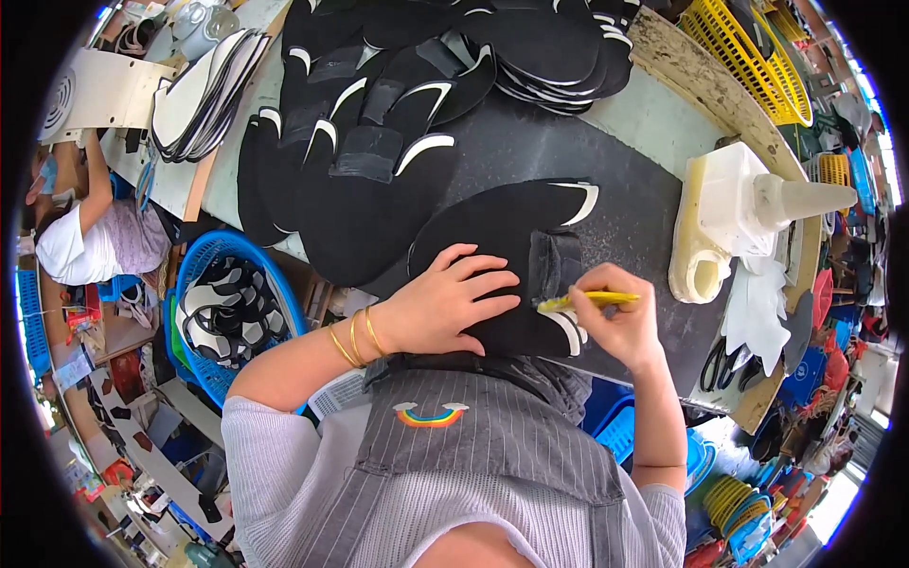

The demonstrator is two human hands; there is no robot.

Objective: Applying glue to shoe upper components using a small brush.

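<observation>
My left hand (454, 303) lies flat with its fingers spread on a black fabric piece (454, 232) on the dark work surface. This piece has white curved tips and a shiny dark patch (554, 265) along its right side. In my right hand (620, 317) is a slim yellow brush (592, 301), pinched between thumb and fingers. Its tip touches the piece just below the patch, beside the lower white curved edge (565, 331). More black pieces (369, 208) of the same shape overlap at the upper left of the piece, several with similar patches.
A white bottle (734, 194) with a cone nozzle stands at the right, joined to a glue-crusted cup (704, 277). Black-handled scissors (724, 364) lie nearby. At the left stands a blue basket (222, 241) of cut pieces. A co-worker (104, 227) is beyond it.
</observation>
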